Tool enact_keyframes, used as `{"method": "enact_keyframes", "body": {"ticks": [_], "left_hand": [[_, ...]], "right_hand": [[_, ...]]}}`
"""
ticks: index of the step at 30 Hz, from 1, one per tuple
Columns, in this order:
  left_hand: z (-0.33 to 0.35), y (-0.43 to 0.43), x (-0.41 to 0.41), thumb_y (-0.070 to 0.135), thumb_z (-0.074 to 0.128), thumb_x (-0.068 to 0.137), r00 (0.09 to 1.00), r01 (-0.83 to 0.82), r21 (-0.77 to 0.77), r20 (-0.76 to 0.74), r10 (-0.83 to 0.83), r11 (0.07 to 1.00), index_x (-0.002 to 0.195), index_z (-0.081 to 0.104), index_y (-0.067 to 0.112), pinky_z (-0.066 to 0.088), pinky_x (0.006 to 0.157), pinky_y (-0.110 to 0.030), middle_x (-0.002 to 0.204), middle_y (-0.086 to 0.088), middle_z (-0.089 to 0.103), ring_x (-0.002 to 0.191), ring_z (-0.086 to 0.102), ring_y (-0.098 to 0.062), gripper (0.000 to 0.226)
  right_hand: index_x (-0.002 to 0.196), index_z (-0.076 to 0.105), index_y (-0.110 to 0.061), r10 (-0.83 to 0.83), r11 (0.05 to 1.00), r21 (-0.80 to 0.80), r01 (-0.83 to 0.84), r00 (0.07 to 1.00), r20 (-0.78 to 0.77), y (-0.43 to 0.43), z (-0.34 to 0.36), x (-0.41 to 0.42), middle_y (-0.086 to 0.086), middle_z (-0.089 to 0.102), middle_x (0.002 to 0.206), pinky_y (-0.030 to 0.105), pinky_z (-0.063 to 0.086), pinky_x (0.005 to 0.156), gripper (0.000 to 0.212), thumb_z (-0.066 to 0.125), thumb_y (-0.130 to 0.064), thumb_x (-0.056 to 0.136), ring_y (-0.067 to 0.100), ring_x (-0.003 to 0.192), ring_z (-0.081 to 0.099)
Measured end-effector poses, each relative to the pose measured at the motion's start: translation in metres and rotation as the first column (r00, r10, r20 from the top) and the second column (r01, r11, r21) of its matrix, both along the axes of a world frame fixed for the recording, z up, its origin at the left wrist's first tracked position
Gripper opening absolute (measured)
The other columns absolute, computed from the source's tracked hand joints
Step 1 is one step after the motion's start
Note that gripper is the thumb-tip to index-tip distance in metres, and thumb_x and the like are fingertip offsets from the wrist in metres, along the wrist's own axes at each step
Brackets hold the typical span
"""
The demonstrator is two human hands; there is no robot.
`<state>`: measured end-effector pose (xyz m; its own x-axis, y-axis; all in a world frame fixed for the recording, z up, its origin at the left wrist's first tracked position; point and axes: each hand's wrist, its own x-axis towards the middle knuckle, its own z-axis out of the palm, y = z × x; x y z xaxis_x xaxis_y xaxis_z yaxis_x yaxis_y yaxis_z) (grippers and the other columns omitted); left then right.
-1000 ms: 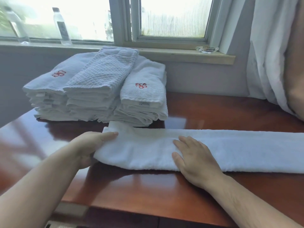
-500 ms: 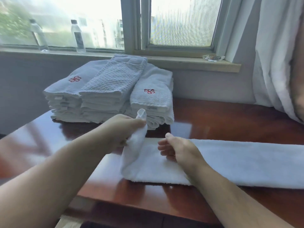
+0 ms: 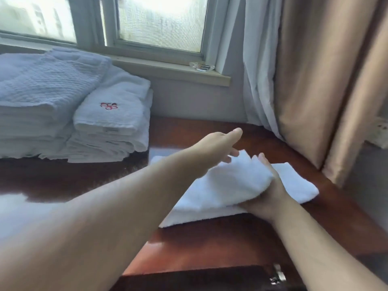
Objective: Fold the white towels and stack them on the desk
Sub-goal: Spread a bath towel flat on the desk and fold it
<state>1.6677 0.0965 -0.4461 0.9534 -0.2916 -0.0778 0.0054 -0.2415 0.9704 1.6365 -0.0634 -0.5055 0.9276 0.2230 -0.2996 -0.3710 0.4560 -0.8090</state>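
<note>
White towel [image 3: 241, 192] is lying partly folded on the wooden desk [image 3: 210, 244], both hands on it.
Stacks of folded towels [image 3: 90, 122] are sitting at the desk's back left, well apart from it. The left hand [image 3: 218, 150] is reaching over the fold, fingers straight and apart; the right hand [image 3: 266, 187] is cupping the fold's near edge, fingers curled round it.

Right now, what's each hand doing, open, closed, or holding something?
Left hand: open, fingers straight, reaching over the folded towel.
Right hand: holds the towel's folded layer, fingers against its edge.
</note>
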Motion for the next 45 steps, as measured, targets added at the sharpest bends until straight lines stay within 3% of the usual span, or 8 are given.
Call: {"method": "enact_keyframes", "body": {"ticks": [4, 9, 17, 26, 31, 35, 40, 45], "left_hand": [[-0.03, 0.035, -0.006, 0.049, 0.042, 0.093, 0.948, -0.127, 0.273, 0.317, 0.036, 0.954, 0.093, 0.06, 0.021, 0.047, 0.079, -0.034, 0.088, 0.008, 0.064, 0.081, 0.06, -0.02, 0.034], [-0.055, 0.086, -0.023, 0.05, 0.046, 0.098, 0.903, -0.258, 0.503, 0.429, 0.021, 0.825, 0.125, 0.059, 0.035, 0.042, 0.1, -0.038, 0.106, 0.026, 0.054, 0.116, 0.047, -0.011, 0.034], [-0.052, 0.063, -0.021, 0.053, 0.042, 0.093, 0.814, -0.256, 0.56, 0.564, -0.137, 0.788, 0.138, 0.051, 0.04, 0.03, 0.11, -0.034, 0.132, 0.026, 0.048, 0.132, 0.032, -0.009, 0.047], [-0.09, -0.001, 0.0, 0.067, 0.034, 0.095, 0.774, -0.103, 0.758, 0.468, -0.427, 0.644, 0.153, 0.026, 0.045, 0.007, 0.119, -0.029, 0.16, 0.018, 0.026, 0.149, 0.013, -0.01, 0.062], [-0.101, -0.003, 0.0, 0.075, 0.014, 0.086, 0.762, -0.064, 0.797, 0.428, -0.486, 0.601, 0.151, 0.021, 0.045, -0.012, 0.107, -0.013, 0.158, 0.014, 0.023, 0.142, 0.008, -0.008, 0.072], [-0.106, -0.004, -0.001, 0.075, 0.003, 0.083, 0.742, -0.079, 0.829, 0.419, -0.523, 0.553, 0.153, 0.01, 0.044, -0.012, 0.105, -0.019, 0.162, 0.013, 0.011, 0.139, 0.002, -0.007, 0.077], [-0.108, -0.004, 0.004, 0.07, 0.019, 0.094, 0.773, -0.017, 0.827, 0.367, -0.518, 0.561, 0.156, 0.005, 0.045, -0.018, 0.105, -0.015, 0.167, 0.013, -0.002, 0.146, -0.008, -0.001, 0.068], [-0.098, 0.01, 0.01, 0.036, 0.051, 0.102, 0.811, 0.144, 0.662, 0.347, -0.471, 0.736, 0.15, 0.04, 0.04, -0.004, 0.105, 0.002, 0.158, 0.018, 0.031, 0.144, 0.018, 0.005, 0.049]], "right_hand": [[0.127, 0.07, -0.008, 0.062, 0.985, -0.147, -0.089, 0.982, -0.179, -0.037, -0.001, 0.012, 0.018, 0.065, 0.134, 0.047, 0.053, 0.101, 0.095, 0.039, -0.086, 0.084, 0.036, 0.123, 0.063], [0.095, 0.068, -0.007, 0.063, 0.69, -0.72, -0.073, 0.997, -0.041, -0.034, -0.005, 0.034, 0.007, 0.076, 0.083, 0.03, 0.058, 0.065, 0.022, 0.073, -0.028, 0.093, 0.021, 0.073, 0.074], [0.089, 0.077, -0.015, -0.022, 0.718, -0.681, 0.147, 0.982, 0.189, -0.096, 0.029, 0.036, 0.009, 0.078, 0.092, 0.028, 0.057, 0.059, 0.013, 0.07, -0.024, 0.095, 0.023, 0.082, 0.076], [0.067, 0.07, -0.025, -0.063, 0.291, -0.946, 0.143, 0.989, 0.131, -0.179, 0.024, 0.058, -0.007, 0.068, 0.067, 0.023, 0.048, 0.054, 0.023, 0.071, -0.028, 0.089, 0.005, 0.056, 0.063], [0.087, 0.074, -0.011, -0.151, 0.14, -0.976, 0.168, 0.978, 0.147, -0.185, -0.001, 0.061, 0.009, 0.076, 0.087, 0.032, 0.053, 0.066, 0.02, 0.078, -0.03, 0.083, 0.019, 0.074, 0.07], [0.102, 0.072, -0.017, -0.09, -0.445, -0.861, 0.245, 0.945, 0.316, -0.16, 0.006, 0.064, 0.003, 0.069, 0.095, 0.039, 0.056, 0.079, 0.02, 0.067, -0.033, 0.091, 0.026, 0.09, 0.066], [0.147, 0.049, -0.028, 0.205, -0.149, -0.921, 0.36, 0.923, 0.327, -0.103, -0.013, 0.065, 0.0, 0.041, 0.156, 0.04, 0.029, 0.118, 0.056, 0.041, -0.056, 0.099, 0.021, 0.145, 0.035], [0.162, 0.009, -0.033, 0.294, -0.321, -0.943, 0.085, 0.956, -0.014, -0.092, -0.043, 0.067, -0.004, -0.001, 0.171, 0.045, -0.003, 0.125, 0.082, 0.006, -0.07, 0.088, 0.018, 0.156, -0.008]]}}
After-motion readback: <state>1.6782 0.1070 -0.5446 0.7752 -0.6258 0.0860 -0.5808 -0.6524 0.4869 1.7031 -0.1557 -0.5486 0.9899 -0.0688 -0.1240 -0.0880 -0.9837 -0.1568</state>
